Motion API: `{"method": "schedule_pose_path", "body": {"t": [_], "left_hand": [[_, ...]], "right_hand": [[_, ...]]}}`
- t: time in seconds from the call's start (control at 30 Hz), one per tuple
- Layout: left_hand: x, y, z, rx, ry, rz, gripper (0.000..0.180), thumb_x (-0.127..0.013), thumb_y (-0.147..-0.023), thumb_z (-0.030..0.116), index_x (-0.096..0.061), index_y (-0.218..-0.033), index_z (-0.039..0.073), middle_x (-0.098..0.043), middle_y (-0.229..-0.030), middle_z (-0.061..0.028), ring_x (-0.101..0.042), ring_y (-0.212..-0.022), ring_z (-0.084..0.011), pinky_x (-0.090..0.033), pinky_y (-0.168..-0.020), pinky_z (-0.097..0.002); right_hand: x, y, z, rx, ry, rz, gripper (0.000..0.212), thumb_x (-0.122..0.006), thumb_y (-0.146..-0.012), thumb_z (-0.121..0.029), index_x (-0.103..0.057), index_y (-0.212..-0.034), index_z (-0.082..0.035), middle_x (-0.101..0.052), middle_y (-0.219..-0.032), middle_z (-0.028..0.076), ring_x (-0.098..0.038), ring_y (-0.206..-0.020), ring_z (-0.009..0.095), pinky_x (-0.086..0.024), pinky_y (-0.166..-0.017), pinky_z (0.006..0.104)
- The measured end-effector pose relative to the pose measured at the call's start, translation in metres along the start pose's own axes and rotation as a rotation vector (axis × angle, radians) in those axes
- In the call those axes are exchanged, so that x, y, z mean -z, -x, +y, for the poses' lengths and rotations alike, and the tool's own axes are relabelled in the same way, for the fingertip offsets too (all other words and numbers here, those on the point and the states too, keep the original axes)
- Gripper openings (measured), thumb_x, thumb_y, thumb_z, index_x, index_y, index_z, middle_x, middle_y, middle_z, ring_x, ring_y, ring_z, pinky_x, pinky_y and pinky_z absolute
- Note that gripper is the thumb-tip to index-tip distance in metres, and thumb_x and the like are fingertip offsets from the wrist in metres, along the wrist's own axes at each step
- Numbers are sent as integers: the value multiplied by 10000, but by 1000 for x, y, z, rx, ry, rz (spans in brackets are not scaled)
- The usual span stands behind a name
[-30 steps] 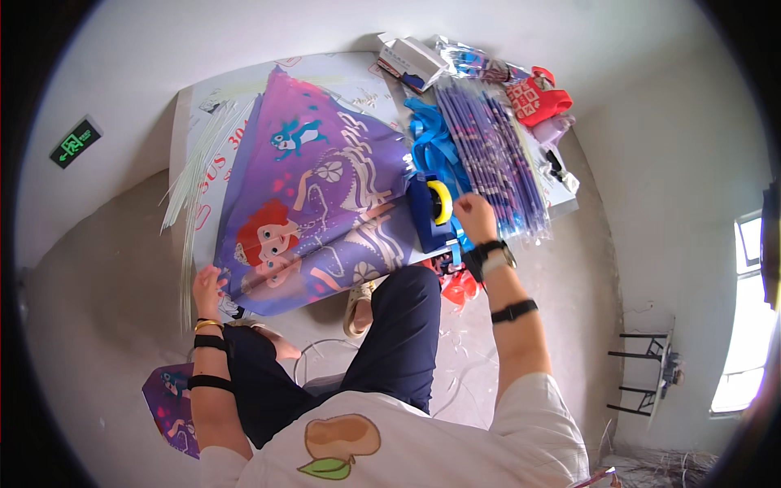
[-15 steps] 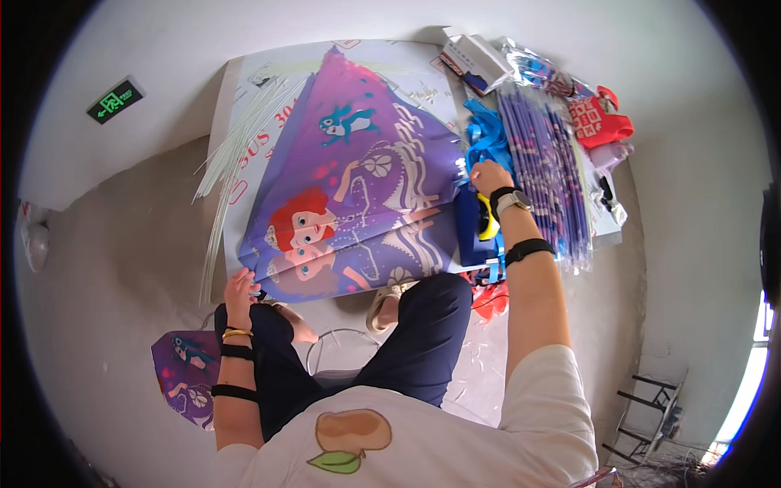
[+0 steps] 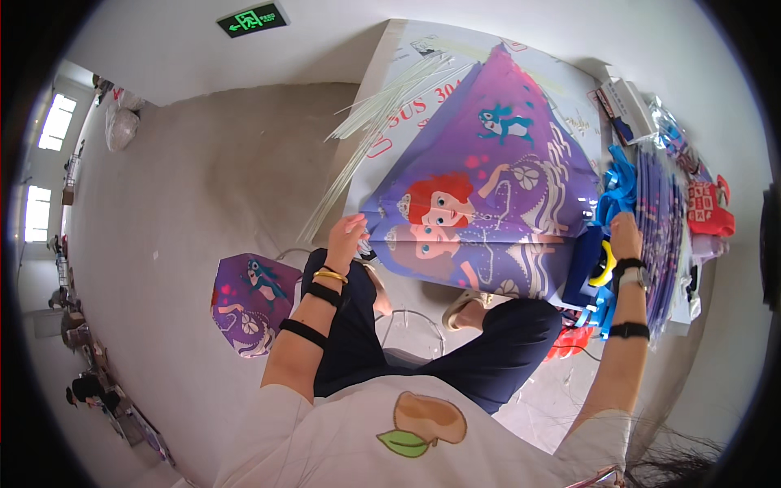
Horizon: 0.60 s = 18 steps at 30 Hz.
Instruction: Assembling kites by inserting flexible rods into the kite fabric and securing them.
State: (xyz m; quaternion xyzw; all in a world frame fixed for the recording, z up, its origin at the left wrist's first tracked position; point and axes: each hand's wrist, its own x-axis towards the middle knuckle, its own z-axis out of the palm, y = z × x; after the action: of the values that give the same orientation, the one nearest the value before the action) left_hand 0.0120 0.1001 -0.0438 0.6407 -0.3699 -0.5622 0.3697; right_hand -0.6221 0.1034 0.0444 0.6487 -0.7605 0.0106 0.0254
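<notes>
Sheets of purple printed kite fabric lie stacked in a triangle on the table, with a red-haired princess figure and a blue squirrel on them. At the sheets' near left corner, my left hand has its fingers curled; a small silvery bit shows beside them, too small to name. My right hand is closed at the far end of a blue tape dispenser with a yellow wheel. What its fingers grip is hidden. Blue straps lie bunched just beyond this hand.
Thin white rods stick out over the table's left edge. Bagged purple bundles, a white box and a red bag lie on the right. Another printed purple piece is down to my left. A green exit sign hangs on the wall.
My view has turned to the left, so table and hands appear farther right. My left hand stays by the fabric corner, and my right hand stays by the tape dispenser.
</notes>
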Motion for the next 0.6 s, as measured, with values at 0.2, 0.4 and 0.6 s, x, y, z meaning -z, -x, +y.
{"method": "schedule_pose_path", "body": {"t": [0.2, 0.4, 0.6], "left_hand": [[-9, -26, 5, -35, 13, -9, 320, -591, -925, 259, -616, -1167, 51, -673, -1062, -36, -625, -737, -97, -435, -579, -212], [-33, -51, -1, 31, 138, -17, 287, -564, -944, 279, -644, -1088, 44, -673, -916, -43, -613, -673, -95, -428, -527, -216], [-34, -62, -8, 110, 269, -44, 290, -571, -958, 322, -637, -986, 41, -624, -820, -32, -628, -597, -118, -403, -477, -216]], "right_hand": [[45, 38, -155, -102, -971, -87, 124, -592, -908, -128, -636, -950, -21, -602, -808, 42, -559, -698, 154, -444, -614, 311], [-5, 56, -325, -466, -1914, -793, 178, -533, -949, -141, -591, -1035, 4, -463, -690, -23, -411, -577, 67, -331, -528, 213], [-45, 14, -407, -470, -2049, -1109, 226, -500, -946, -133, -565, -1098, 21, -511, -686, 8, -417, -560, 75, -342, -493, 205]]}}
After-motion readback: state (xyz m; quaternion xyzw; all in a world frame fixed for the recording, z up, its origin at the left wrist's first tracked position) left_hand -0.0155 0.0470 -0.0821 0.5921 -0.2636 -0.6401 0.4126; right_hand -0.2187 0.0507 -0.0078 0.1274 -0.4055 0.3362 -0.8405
